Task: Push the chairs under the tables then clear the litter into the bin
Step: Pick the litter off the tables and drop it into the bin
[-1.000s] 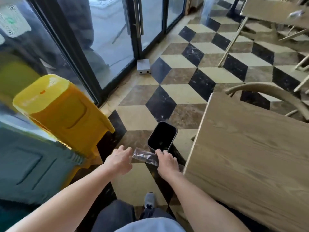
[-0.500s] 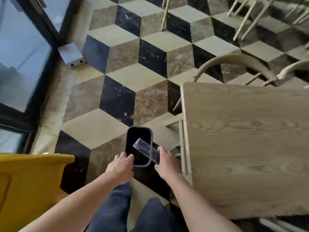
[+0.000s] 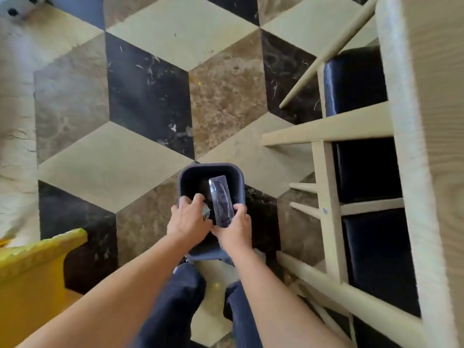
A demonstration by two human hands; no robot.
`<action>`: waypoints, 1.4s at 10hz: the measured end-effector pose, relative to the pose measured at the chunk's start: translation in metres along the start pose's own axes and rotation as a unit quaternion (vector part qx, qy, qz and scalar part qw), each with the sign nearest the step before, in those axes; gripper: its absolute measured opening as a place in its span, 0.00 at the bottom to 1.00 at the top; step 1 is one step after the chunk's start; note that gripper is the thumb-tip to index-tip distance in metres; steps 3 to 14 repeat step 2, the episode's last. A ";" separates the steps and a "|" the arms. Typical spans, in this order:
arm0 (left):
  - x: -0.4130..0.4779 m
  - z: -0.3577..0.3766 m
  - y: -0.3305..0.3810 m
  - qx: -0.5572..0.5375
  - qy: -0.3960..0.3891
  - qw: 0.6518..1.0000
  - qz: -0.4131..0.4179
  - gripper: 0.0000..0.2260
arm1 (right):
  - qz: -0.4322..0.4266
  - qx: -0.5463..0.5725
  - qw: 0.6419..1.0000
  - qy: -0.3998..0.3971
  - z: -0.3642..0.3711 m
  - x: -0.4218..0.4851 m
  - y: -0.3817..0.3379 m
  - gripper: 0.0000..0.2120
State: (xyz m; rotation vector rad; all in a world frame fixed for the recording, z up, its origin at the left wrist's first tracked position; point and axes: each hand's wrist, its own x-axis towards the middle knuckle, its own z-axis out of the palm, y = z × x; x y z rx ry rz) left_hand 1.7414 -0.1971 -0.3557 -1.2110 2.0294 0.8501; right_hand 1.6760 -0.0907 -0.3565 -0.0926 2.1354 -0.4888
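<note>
A small dark grey bin (image 3: 187, 172) stands on the tiled floor right in front of my legs. My right hand (image 3: 236, 228) grips a clear plastic wrapper (image 3: 221, 200) by its near end, and the wrapper's far end points down into the bin's mouth. My left hand (image 3: 188, 219) is closed over the bin's near rim, with a small shiny piece of litter (image 3: 206, 212) against its fingers. At the right, a pale wooden chair with dark seat pads (image 3: 365, 172) sits tucked under the wooden table (image 3: 431, 146).
A yellow plastic object (image 3: 32, 280) stands at lower left, close to my left arm. The chair's pale legs and rungs (image 3: 326, 214) reach toward the bin from the right. Cube-patterned floor tiles (image 3: 140, 156) stretch ahead. A white metal block (image 3: 20, 6) shows at top left.
I have leaned over the bin, so the view now looks straight down. Both hands moved onto the bin's mouth, and the wrapper swung from lying across it to pointing down into it.
</note>
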 end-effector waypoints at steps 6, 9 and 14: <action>0.020 0.013 -0.041 0.006 -0.031 0.999 -0.021 0.25 | 0.030 -0.015 0.998 -0.049 0.012 0.009 0.036 0.31; 0.020 0.013 -0.041 0.006 -0.031 0.999 -0.021 0.25 | 0.030 -0.015 0.998 -0.049 0.012 0.009 0.036 0.31; 0.020 0.013 -0.041 0.006 -0.031 0.999 -0.021 0.25 | 0.030 -0.015 0.998 -0.049 0.012 0.009 0.036 0.31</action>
